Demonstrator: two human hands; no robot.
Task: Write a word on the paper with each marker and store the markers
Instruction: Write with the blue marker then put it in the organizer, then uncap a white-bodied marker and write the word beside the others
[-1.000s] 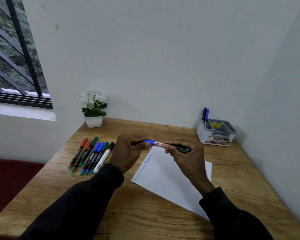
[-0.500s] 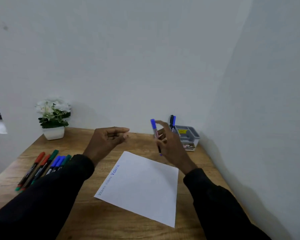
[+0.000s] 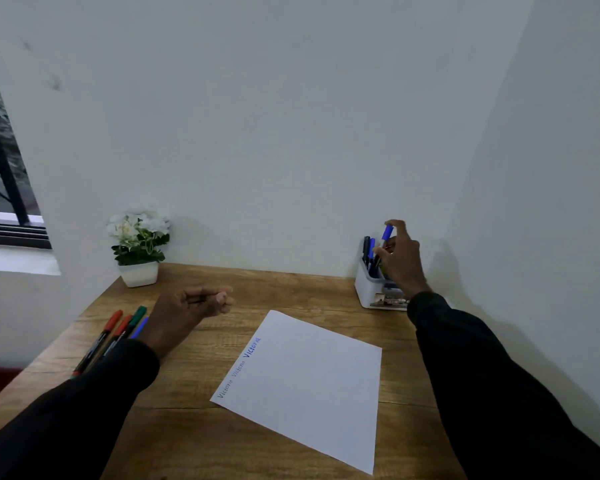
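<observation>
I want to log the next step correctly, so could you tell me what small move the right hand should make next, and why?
Probably lower the blue marker the rest of the way into the white holder and let go. The right hand holds it capped and upright just above the holder, beside two markers already stored, and the paper already shows a blue word.

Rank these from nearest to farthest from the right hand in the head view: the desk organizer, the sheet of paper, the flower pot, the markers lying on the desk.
From the right hand, which holds a blue marker:
1. Desk organizer, directly under the hand at the back right.
2. Sheet of paper, mid-desk, toward the person.
3. Flower pot, back left by the wall.
4. Markers lying on the desk, far left edge, partly behind the left sleeve.
</observation>
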